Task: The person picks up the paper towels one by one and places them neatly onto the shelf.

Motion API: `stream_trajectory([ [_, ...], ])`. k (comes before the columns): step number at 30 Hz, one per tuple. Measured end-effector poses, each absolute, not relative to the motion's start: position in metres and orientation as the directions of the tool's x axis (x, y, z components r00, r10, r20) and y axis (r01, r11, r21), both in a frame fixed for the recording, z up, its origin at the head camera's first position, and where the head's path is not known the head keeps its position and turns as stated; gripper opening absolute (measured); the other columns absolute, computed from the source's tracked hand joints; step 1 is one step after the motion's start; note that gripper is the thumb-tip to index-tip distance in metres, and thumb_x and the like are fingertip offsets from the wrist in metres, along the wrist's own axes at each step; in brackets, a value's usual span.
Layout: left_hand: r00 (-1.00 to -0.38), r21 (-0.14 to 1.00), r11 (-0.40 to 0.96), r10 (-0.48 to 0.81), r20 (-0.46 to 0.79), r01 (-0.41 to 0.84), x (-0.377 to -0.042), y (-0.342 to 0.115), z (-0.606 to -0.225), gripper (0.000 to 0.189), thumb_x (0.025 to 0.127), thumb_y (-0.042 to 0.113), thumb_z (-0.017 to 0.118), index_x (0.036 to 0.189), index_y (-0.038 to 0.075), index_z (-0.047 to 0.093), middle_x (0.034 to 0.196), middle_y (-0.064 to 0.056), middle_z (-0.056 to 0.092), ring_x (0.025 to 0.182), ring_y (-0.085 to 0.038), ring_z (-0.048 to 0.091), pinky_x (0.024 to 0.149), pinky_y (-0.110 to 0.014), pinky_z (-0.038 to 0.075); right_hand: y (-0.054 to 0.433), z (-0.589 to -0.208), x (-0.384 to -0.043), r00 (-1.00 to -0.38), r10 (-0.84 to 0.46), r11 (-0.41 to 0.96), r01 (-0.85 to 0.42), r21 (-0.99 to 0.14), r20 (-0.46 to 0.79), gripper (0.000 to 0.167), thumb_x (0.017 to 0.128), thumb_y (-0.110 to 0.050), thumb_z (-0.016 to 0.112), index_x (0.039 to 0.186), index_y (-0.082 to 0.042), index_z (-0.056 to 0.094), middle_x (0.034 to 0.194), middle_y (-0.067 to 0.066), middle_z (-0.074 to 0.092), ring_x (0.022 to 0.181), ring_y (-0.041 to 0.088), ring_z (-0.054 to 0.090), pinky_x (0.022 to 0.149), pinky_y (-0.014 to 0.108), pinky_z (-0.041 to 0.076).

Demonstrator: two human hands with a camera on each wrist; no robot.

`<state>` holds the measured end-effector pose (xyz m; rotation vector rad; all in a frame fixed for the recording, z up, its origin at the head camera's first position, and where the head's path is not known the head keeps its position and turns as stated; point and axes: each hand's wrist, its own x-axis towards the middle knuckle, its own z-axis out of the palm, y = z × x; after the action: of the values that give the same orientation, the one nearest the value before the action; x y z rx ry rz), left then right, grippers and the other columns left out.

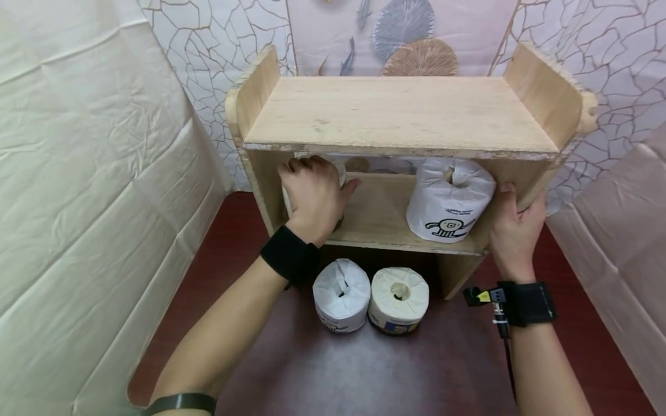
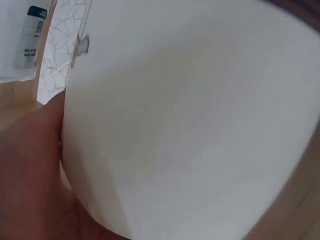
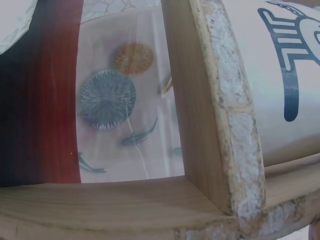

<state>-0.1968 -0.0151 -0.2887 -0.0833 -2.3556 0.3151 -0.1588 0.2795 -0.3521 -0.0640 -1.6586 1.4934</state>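
Note:
On the left of the middle shelf board [image 1: 372,216], my left hand [image 1: 317,193] grips a cream toilet roll [image 1: 337,167], fingers over its top and thumb to its right. In the left wrist view the roll's pale side [image 2: 190,120] fills most of the picture, with part of the hand [image 2: 30,170] along its edge. My right hand [image 1: 517,231] holds the right side panel of the wooden shelf unit [image 1: 403,110], thumb inside and fingers outside. Beside that thumb stands a white toilet roll [image 1: 450,199] with a printed cartoon figure.
Below the middle board, a white wrapped roll [image 1: 341,297] and a cream wrapped roll [image 1: 399,300] stand side by side on the dark red tabletop [image 1: 333,375]. Pale cloth [image 1: 88,173] hangs at the left, with another cloth [image 1: 619,225] at the right. A patterned backdrop [image 1: 338,34] rises behind the unit.

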Motion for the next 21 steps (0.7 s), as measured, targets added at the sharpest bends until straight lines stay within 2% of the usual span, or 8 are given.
stream_trajectory([
  [4, -0.743, -0.249, 0.968, 0.136, 0.655, -0.042, -0.1981, -0.0105, -0.2872, 0.081, 0.09, 0.084, 0.055, 0.083, 0.005, 0.072, 0.073, -0.007, 0.064, 0.073, -0.028, 0.065, 0.07, -0.043, 0.052, 0.2794, -0.3525, -0.1599, -0.614, 0.569, 0.268, -0.49, -0.829, 0.547, 0.034, 0.103, -0.011, 0.053, 0.136, -0.009, 0.062, 0.115, 0.0, 0.06, 0.109, 0.016, 0.056, 0.097, 0.027, 0.042],
  [8, -0.77, -0.233, 0.972, 0.124, 0.626, -0.033, -0.1987, -0.0072, -0.2866, 0.069, 0.095, 0.072, 0.063, 0.087, 0.004, 0.074, 0.078, -0.009, 0.068, 0.077, -0.028, 0.066, 0.07, -0.042, 0.053, 0.2789, -0.3517, -0.1595, -0.617, 0.565, 0.252, -0.503, -0.827, 0.548, 0.036, 0.103, -0.009, 0.053, 0.138, -0.009, 0.061, 0.117, 0.002, 0.06, 0.111, 0.018, 0.056, 0.098, 0.028, 0.042],
  [14, -0.785, -0.213, 0.977, 0.115, 0.609, -0.022, -0.2008, -0.0058, -0.2861, 0.051, 0.1, 0.055, 0.066, 0.079, 0.009, 0.07, 0.075, -0.007, 0.065, 0.076, -0.026, 0.066, 0.071, -0.041, 0.053, 0.2745, -0.3469, -0.1556, -0.612, 0.566, 0.249, -0.512, -0.822, 0.553, 0.035, 0.102, -0.008, 0.052, 0.136, -0.008, 0.062, 0.115, 0.002, 0.059, 0.109, 0.017, 0.056, 0.097, 0.028, 0.041],
  [17, -0.772, -0.209, 0.978, 0.133, 0.622, 0.0, -0.2009, -0.0078, -0.2869, 0.047, 0.1, 0.049, 0.068, 0.077, 0.008, 0.069, 0.074, -0.007, 0.064, 0.075, -0.027, 0.066, 0.071, -0.042, 0.053, 0.2709, -0.343, -0.1535, -0.61, 0.562, 0.247, -0.521, -0.817, 0.559, 0.034, 0.102, -0.008, 0.051, 0.134, -0.007, 0.062, 0.113, 0.002, 0.06, 0.107, 0.017, 0.056, 0.096, 0.027, 0.041],
  [21, -0.724, -0.221, 0.975, 0.173, 0.668, 0.028, -0.2005, -0.0108, -0.2893, 0.045, 0.099, 0.045, 0.07, 0.068, 0.012, 0.064, 0.068, -0.005, 0.059, 0.07, -0.025, 0.063, 0.067, -0.039, 0.05, 0.2723, -0.3437, -0.1549, -0.608, 0.56, 0.257, -0.518, -0.815, 0.563, 0.034, 0.102, -0.008, 0.051, 0.134, -0.007, 0.062, 0.113, 0.002, 0.059, 0.108, 0.017, 0.055, 0.097, 0.028, 0.041],
])
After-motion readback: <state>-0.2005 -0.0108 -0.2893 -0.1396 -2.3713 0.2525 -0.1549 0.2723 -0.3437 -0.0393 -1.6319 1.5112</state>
